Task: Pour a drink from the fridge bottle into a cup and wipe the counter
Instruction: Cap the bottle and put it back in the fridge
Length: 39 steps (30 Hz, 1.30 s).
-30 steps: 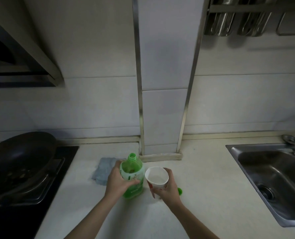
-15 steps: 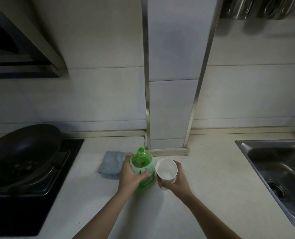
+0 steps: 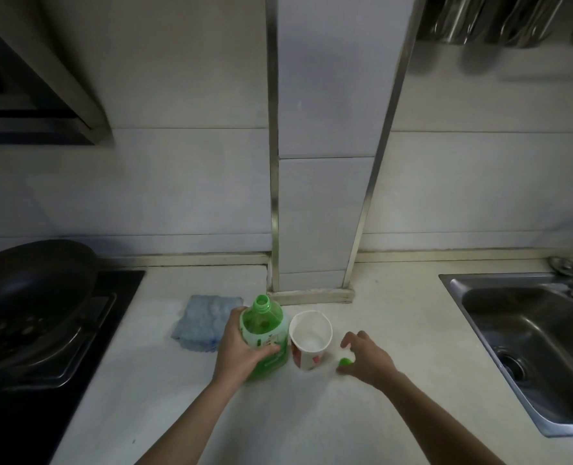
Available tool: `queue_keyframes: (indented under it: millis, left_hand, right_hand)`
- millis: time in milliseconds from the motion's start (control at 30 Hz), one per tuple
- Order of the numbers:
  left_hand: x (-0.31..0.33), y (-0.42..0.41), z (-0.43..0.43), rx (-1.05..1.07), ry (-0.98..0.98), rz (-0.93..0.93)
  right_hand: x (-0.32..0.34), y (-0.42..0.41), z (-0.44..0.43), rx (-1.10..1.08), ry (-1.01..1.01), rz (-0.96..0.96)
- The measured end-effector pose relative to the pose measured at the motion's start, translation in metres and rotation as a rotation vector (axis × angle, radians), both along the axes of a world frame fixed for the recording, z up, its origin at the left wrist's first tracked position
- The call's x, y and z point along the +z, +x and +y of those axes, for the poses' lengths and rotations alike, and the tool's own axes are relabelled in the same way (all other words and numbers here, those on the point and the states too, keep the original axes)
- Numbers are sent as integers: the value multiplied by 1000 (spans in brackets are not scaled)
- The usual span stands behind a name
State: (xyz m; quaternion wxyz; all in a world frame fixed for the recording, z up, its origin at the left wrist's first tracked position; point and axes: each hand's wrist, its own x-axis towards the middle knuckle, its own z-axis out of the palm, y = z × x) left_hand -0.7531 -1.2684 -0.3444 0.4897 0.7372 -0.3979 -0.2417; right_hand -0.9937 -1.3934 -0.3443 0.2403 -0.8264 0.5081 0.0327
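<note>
beside the cup (image 3: pixel 308 357), left hand (image 3: pixel 238 350) grips bottle (image 3: pixel 261 327); sink edge (image 3: pixel 496 280) well apart.

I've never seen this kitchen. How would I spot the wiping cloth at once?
Find the dark stove on the left of the pale counter. Between it and the green bottle lies the cloth, flat on the counter. It is the only soft, pale blue thing there.

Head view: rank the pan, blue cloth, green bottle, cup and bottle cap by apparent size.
1. pan
2. green bottle and blue cloth, too alike to rank
3. cup
4. bottle cap
</note>
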Motion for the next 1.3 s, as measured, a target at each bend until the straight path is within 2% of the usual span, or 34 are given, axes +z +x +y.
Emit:
queue_keyframes:
  millis: [233, 700, 967, 1133, 1300]
  left_hand:
    - [-1, 1, 1, 0, 9, 19]
    - [-3, 0, 1, 11, 15, 34]
    - [-3, 1, 2, 5, 19, 44]
    - [0, 0, 3, -1, 34, 67]
    - [8, -2, 3, -11, 41, 62]
  right_hand:
    - [-8, 12, 4, -10, -52, 120]
    - [-21, 9, 16, 67, -53, 225]
    - [-6, 6, 13, -56, -135, 81]
    - [54, 18, -16, -46, -254, -66]
    - [119, 63, -18, 64, -295, -330]
